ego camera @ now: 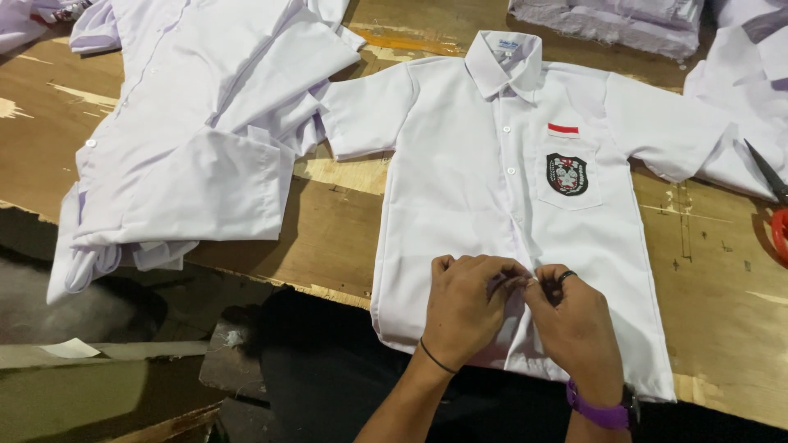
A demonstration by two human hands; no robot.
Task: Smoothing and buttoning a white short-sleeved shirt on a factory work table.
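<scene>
From the head camera, a worn plywood table (345, 238) fills most of the view, its near edge chipped and pale in places. Below that edge lies dark floor or shelving, with a scrap of pale paper (71, 349) on a lower ledge at the left.

A white short-sleeved shirt (492, 189) lies flat on the table, front up, collar away from the person and hem hanging just over the near edge. Its chest pocket carries a dark shield badge (566, 174) with a small red-and-white patch (563, 130) just above it.

Both hands meet at the lower end of the button placket, close to the hem. The left hand (464, 312), with a thin black band at the wrist, is curled with its fingertips pinched on the shirt's front edge. The right hand (579, 328), wearing a dark ring and a purple watch strap, pinches the same spot from the other side, fingertips touching those of the left. Whether a button sits between them cannot be told.

To the left, a pile (197, 123) of more white shirts lies heaped, draping over the table's edge. At the far right, scissors (776, 197) with a red handle lie near another white garment (747, 90). A folded stack (607, 20) sits at the top edge.
</scene>
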